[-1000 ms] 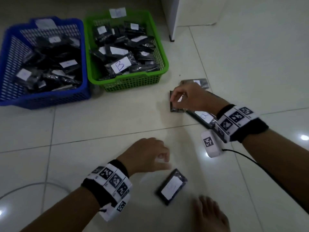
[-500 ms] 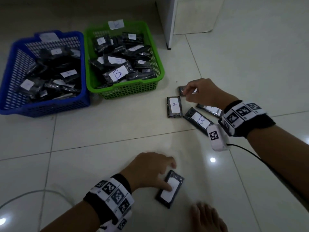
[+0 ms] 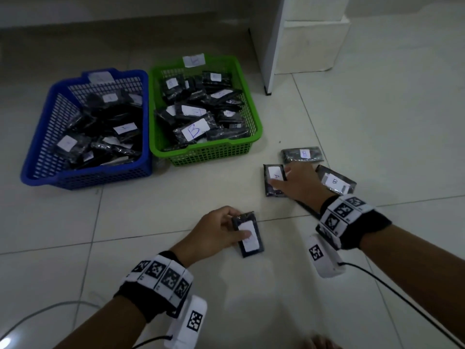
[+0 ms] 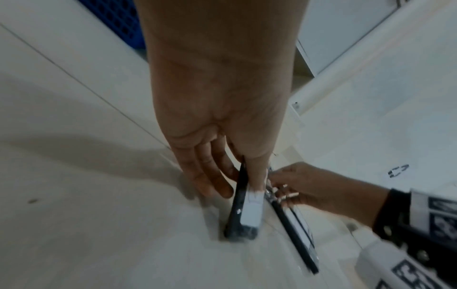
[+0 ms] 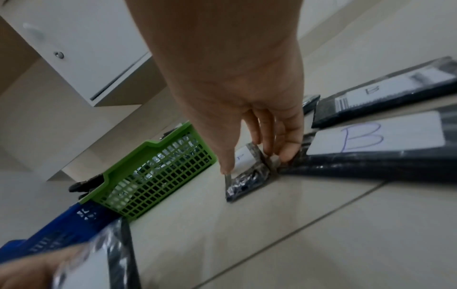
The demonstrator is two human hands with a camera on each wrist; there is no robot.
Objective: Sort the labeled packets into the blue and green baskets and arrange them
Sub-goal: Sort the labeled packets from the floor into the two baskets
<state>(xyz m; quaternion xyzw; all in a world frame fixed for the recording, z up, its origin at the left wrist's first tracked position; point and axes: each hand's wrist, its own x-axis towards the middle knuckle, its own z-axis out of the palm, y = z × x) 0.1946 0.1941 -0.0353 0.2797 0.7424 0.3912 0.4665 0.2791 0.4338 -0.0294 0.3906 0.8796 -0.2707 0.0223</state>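
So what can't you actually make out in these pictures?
- Letter on the packet the left hand pinches: thumb covers it in the head view; blurred, edge-on in the left wrist view.
- Writing on the tag of the blue basket: too faint, head view.
- Lower packets in the green basket: buried under top ones.
- Part of the A packet: under the right hand gripping it, head view.

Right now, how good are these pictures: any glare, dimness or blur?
Head view: dim, with lamp glare on the floor. Left wrist view: the left hand holds a motion-smeared packet. Right wrist view: the B label is sharp, that same packet blurred.
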